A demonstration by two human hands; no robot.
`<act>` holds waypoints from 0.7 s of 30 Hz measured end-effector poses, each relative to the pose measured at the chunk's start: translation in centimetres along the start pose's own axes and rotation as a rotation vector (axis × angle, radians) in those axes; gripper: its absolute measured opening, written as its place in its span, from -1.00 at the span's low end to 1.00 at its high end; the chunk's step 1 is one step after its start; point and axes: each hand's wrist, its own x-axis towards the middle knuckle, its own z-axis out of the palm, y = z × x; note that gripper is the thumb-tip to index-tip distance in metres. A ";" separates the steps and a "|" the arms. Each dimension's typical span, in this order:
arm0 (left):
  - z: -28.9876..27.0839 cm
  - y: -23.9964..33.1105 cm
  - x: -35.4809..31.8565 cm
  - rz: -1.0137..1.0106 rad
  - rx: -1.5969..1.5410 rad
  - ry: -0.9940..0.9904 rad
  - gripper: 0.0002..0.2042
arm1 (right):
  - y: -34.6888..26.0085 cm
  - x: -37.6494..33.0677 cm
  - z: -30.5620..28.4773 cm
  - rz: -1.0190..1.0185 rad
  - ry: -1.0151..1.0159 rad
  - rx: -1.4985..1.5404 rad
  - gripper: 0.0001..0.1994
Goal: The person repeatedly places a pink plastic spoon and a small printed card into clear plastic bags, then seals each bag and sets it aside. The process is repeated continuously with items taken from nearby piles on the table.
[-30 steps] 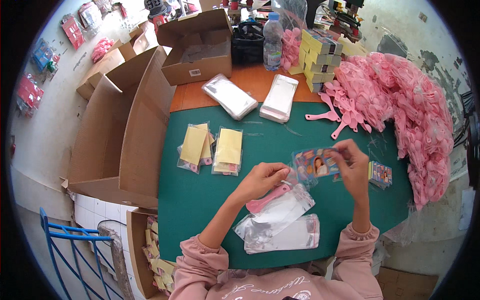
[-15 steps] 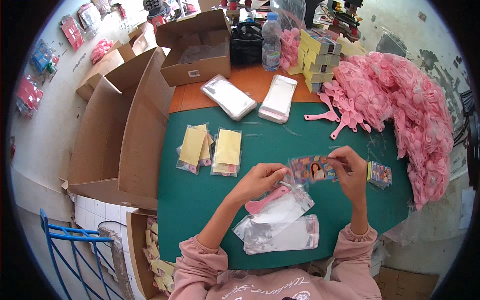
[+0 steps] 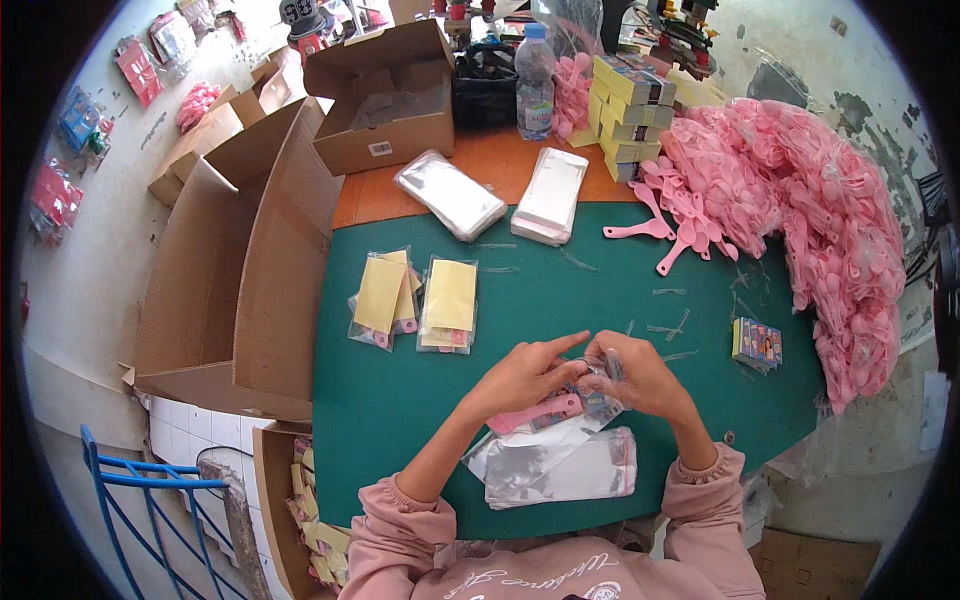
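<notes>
Closest to us, a loose heap of clear plastic sleeves (image 3: 560,465) lies on the green mat of the desk (image 3: 400,400). Just above it our left hand (image 3: 525,375) and right hand (image 3: 640,375) meet, both pinched around a small clear sleeve with a pink plastic handled piece (image 3: 535,412) and a printed card going into it. We judge the step goes best if the left hand keeps the sleeve mouth spread while the right feeds the contents in straight, without creasing the film.

Further out, two filled yellow-backed packets (image 3: 415,300) lie to the left, and a small stack of printed cards (image 3: 757,343) lies to the right, with bare mat between. Beyond, the mound of pink plastic pieces (image 3: 800,220) crowds the right edge, and open cardboard boxes (image 3: 260,260) wall in the left.
</notes>
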 end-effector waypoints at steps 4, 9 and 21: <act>0.2 0.2 -0.4 -0.062 0.213 0.080 -0.44 | 0.7 0.1 1.1 0.033 0.031 0.187 -0.79; -3.4 -0.7 -0.9 -0.036 0.081 -0.140 -0.41 | 4.2 -0.8 -0.3 0.175 0.102 0.538 -0.81; -3.4 -0.3 -1.4 0.091 -0.109 0.110 -0.41 | 4.0 -0.1 -1.2 0.303 0.162 0.510 -0.86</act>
